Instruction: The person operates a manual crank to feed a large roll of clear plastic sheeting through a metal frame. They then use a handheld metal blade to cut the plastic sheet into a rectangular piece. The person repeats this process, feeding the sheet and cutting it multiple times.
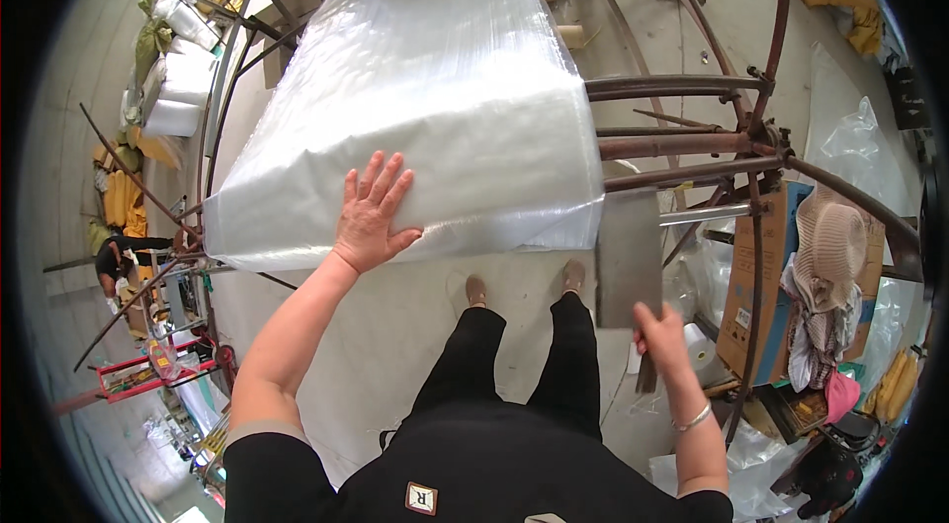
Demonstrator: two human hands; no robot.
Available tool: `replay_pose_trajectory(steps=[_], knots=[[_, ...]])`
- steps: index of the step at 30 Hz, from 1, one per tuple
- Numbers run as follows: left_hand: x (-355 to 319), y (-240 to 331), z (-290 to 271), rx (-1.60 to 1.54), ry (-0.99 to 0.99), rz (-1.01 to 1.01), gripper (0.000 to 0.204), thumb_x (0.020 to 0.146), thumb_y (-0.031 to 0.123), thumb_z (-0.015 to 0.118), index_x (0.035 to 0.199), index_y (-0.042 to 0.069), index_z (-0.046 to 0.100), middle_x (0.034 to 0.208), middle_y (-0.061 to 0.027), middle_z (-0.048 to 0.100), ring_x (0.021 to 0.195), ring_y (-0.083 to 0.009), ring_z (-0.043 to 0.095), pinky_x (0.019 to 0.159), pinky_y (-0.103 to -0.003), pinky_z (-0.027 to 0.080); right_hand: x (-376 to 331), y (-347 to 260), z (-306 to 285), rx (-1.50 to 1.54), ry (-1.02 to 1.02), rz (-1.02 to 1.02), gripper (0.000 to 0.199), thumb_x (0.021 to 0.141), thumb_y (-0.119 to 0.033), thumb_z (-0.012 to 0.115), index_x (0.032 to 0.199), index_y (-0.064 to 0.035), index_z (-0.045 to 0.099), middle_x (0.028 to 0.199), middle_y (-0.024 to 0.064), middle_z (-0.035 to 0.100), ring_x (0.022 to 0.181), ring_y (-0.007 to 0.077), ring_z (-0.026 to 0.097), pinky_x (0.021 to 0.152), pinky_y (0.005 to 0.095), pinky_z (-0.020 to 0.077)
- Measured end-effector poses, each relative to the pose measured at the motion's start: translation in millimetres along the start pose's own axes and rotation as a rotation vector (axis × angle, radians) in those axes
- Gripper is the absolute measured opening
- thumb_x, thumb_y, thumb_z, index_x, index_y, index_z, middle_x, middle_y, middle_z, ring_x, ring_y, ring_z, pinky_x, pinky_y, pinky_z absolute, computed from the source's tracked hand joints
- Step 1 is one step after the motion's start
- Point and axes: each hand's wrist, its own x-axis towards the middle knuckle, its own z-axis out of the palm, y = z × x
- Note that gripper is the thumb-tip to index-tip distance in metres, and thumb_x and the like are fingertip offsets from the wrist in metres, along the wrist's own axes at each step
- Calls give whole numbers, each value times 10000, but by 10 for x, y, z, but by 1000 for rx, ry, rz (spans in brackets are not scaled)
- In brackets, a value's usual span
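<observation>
The left hand (pixel 371 217) lies flat, fingers spread, on the near edge of the stack of clear plastic sheeting (pixel 415 98), gripping nothing. The glossy, slippery film could slide off its rusty metal frame (pixel 682 142) under uneven pressure. The right hand (pixel 660 333) is closed around what seems a flat grey blade (pixel 629 261).

cardboard box (pixel 753 278), straw hat (pixel 830 241), perhaps sacks (pixel 183 78)

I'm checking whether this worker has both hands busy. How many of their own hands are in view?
2. The left hand lies flat on the clear plastic sheeting; the right hand grips the flat grey blade by the rusty metal frame.
</observation>
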Motion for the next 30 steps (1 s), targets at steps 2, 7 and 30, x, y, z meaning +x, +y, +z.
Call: replay_pose_trajectory(steps=[2, 7, 30], knots=[[41, 14, 4, -7, -6, 10, 915, 739, 512, 689, 1489, 199, 268, 1574, -33, 191, 1462, -275, 115, 1144, -530, 101, 169, -174, -38, 5, 18, -61, 231, 921, -237, 598, 899, -9, 570, 593, 6, 522, 441, 69, 458, 416, 227, 394], [93, 23, -15, 7, -32, 4, 889, 750, 525, 678, 1480, 191, 297, 1572, -27, 202, 1458, -283, 132, 1136, -543, 133, 353, -387, 292, -187, -260, -22, 257, 901, -245, 626, 903, 3, 559, 600, 18, 527, 470, 77, 475, 428, 233, 402], [37, -137, -69, -54, -36, -21, 831, 829, 642, 531, 1484, 186, 300, 1565, -56, 220, 1445, -298, 178, 1106, -575, 198, 273, -365, 821, -237, -333, 29, 219, 884, -191, 633, 814, 0, 553, 567, 24, 525, 430, 101, 473, 392, 258, 363]])
